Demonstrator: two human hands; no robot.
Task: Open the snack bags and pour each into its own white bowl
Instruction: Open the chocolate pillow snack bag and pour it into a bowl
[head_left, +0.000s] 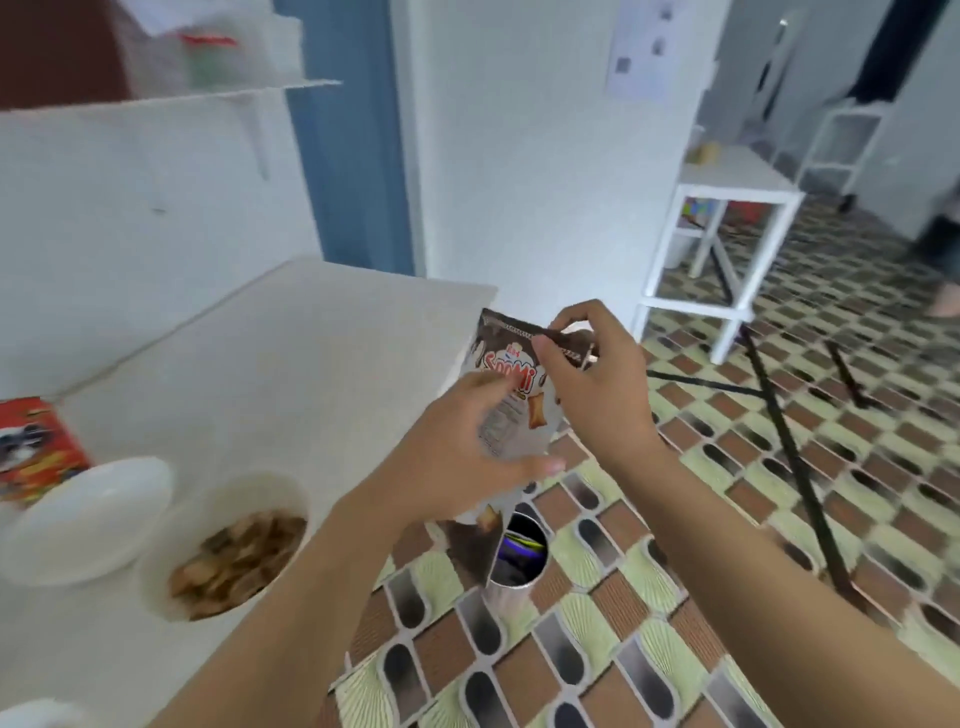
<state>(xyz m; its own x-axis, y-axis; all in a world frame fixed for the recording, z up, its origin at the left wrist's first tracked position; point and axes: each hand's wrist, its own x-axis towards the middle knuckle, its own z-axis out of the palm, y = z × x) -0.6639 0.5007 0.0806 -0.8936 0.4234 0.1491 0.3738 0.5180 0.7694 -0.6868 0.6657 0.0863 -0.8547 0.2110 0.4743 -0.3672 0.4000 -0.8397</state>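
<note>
Edge of the white rectangular tabletop (291, 338) runs from 12 o'clock down toward 6 o'clock, and both hands work just past it, over the brown, green and grey patterned tile floor (727, 519). That floor lies open from 2 to 5 o'clock, crossed by dark tape lines. A small white side table (737, 176) stands well apart at 2 o'clock. A white wall shelf (208, 98) juts out at 10 o'clock, high above the tabletop.

The brown-and-white foil snack bag (511, 374) is held upright in the air at the centre, off the table's right edge. Directly below it, at 6 o'clock from the bag, a shiny cylindrical metal bin (506, 605) stands on the floor with a purple wrapper inside.

The left hand (457, 452) wraps around the bag's middle, fingers curled over the printed front and thumb stretched beneath it. The right hand (597, 384) pinches the dark sealed strip at the bag's top between thumb and forefinger, the other fingers curled. Blur hides whether the seal has parted.

On the table at 8 o'clock, a round white bowl (244, 493) holds brown snack pieces. Touching it on its 9 o'clock side, a second round white bowl (88, 519) holds none. A red snack packet (36, 447) lies just behind that bowl at the frame's left edge.
</note>
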